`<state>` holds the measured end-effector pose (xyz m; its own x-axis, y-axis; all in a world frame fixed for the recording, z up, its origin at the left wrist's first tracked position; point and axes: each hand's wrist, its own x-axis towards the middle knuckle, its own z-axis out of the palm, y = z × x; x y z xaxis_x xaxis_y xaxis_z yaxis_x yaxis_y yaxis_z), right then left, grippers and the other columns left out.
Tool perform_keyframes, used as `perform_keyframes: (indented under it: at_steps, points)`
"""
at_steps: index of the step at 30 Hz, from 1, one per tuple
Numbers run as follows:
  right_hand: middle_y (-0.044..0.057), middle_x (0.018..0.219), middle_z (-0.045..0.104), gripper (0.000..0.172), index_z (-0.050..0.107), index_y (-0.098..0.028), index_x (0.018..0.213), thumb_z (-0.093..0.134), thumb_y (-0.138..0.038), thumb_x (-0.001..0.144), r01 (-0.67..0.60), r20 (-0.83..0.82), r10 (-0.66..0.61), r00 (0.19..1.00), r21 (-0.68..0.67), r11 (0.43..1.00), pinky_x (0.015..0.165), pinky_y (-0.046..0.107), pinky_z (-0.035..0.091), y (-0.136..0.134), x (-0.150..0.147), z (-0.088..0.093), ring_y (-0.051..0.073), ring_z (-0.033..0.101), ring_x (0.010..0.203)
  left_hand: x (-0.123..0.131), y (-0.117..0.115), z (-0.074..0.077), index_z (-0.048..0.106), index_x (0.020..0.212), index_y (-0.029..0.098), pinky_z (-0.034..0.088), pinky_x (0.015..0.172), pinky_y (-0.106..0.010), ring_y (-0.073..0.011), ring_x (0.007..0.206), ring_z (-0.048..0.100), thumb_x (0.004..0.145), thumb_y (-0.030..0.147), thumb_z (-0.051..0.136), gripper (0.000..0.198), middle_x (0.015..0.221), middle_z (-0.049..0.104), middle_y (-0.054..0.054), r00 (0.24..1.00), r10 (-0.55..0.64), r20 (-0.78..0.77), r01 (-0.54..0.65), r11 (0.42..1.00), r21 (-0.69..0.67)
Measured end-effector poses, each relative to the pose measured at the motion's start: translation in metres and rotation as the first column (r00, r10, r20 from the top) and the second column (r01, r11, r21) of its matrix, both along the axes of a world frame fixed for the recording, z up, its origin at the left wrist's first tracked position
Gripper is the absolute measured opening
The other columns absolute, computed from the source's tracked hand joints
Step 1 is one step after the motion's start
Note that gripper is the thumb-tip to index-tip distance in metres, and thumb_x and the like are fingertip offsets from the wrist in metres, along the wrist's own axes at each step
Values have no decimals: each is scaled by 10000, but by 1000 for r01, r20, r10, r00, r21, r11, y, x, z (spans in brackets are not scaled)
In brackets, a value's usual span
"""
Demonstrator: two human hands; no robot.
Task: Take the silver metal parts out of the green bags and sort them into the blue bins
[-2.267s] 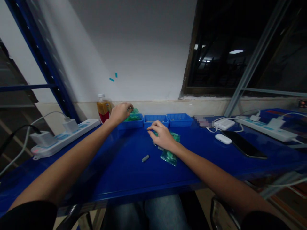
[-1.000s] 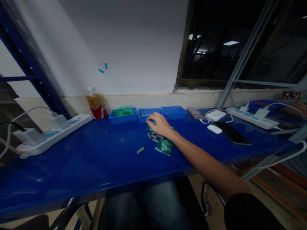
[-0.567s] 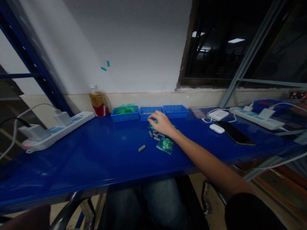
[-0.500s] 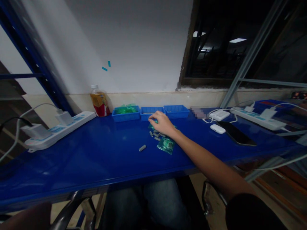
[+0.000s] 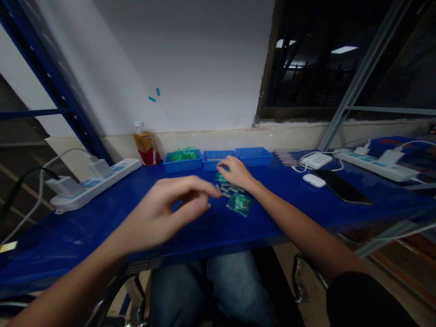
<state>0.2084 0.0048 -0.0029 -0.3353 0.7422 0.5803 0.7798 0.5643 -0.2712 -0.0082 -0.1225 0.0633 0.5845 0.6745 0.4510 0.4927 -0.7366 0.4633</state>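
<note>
My right hand [image 5: 235, 171] rests palm down on the blue table [image 5: 136, 218], fingers loosely spread over a green bag [image 5: 239, 203] and several small grey cylinders [image 5: 227, 190] just in front of the middle blue tray [image 5: 215, 160]. My left hand [image 5: 166, 211] is raised above the table's near side, blurred by motion, its fingers half curled and stretched toward the grey pieces; nothing shows in it. One grey cylinder that lay apart on the table is hidden behind this hand.
Three blue trays stand in a row at the back; the left tray [image 5: 182, 160] holds green bags, the right tray [image 5: 254, 156] looks bare. A drink bottle [image 5: 146, 147], a white power strip [image 5: 91, 181], a dark phone [image 5: 342, 186], a white case [image 5: 314, 180] and chargers [image 5: 315, 160] lie around.
My left hand left the left tray, dropped out of sight, then came back up over the table toward the grey pieces. My right hand stayed on the green bag.
</note>
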Motion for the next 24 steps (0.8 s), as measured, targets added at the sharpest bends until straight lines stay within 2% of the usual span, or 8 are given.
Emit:
perform_keyframes:
  at_steps: [2, 5, 8, 12, 15, 18, 21, 24]
  points:
    - [55, 839, 578, 196, 680, -183, 904, 514, -282, 874, 12, 16, -12, 1000, -19, 1000, 791, 302, 373, 3, 1, -2, 184, 521, 860, 7, 36, -15, 633, 975, 172, 482, 689, -265, -141, 766, 596, 906, 310, 477, 220, 871, 643, -24, 993, -52, -110, 54, 999, 10]
    - [58, 843, 594, 194, 684, -178, 899, 518, -275, 870, 21, 34, -20, 999, -40, 999, 796, 302, 371, 5, 1, -5, 180, 525, 857, 17, 94, -44, 614, 1043, 175, 458, 763, -276, -159, 835, 592, 881, 216, 487, 210, 931, 627, -47, 934, -146, -326, 179, 981, 73]
    - [56, 828, 609, 198, 685, -175, 885, 513, -272, 875, 11, 55, -9, 998, -47, 999, 791, 301, 369, 5, 0, -7, 174, 528, 839, 23, 126, -67, 588, 1086, 215, 445, 823, -273, -170, 929, 574, 871, 222, 515, 227, 1031, 581, -50, 891, -226, -395, 280, 956, 84]
    - [51, 818, 619, 210, 684, -175, 884, 507, -288, 882, -15, 67, 19, 998, -71, 997, 795, 301, 368, 5, -3, -10, 168, 532, 834, 25, 130, -84, 588, 946, 195, 440, 812, -286, -186, 921, 557, 886, 295, 510, 141, 951, 581, -50, 936, -171, -307, 218, 968, 126]
    - [50, 829, 621, 185, 680, -174, 890, 525, -273, 868, -36, 68, 43, 997, -91, 995, 794, 304, 368, 4, -6, -13, 169, 529, 834, 22, 129, -91, 563, 921, 184, 431, 781, -297, -188, 871, 555, 894, 292, 491, 133, 885, 594, -48, 965, -120, -232, 156, 977, 143]
    - [40, 827, 620, 145, 665, -174, 909, 540, -212, 847, -107, 36, 110, 993, -70, 992, 794, 304, 370, -1, -10, -12, 167, 524, 828, 19, 130, -93, 520, 912, 175, 421, 706, -278, -167, 771, 558, 904, 262, 446, 114, 835, 594, -36, 996, -34, -79, 43, 993, 111]
    - [33, 835, 613, 139, 636, -172, 943, 561, -178, 827, -211, -6, 211, 978, -17, 977, 787, 294, 380, -7, -12, -10, 164, 521, 836, 18, 133, -91, 478, 903, 172, 402, 635, -259, -145, 678, 545, 907, 261, 413, 111, 754, 568, -10, 991, 87, 99, -91, 995, 31]
    - [37, 846, 600, 119, 612, -169, 932, 585, -183, 816, -252, 8, 252, 968, 34, 967, 779, 287, 387, -9, -13, -10, 169, 519, 851, 17, 134, -90, 468, 877, 174, 404, 630, -252, -136, 666, 541, 901, 288, 414, 128, 731, 556, 3, 979, 90, 182, -83, 996, -43]
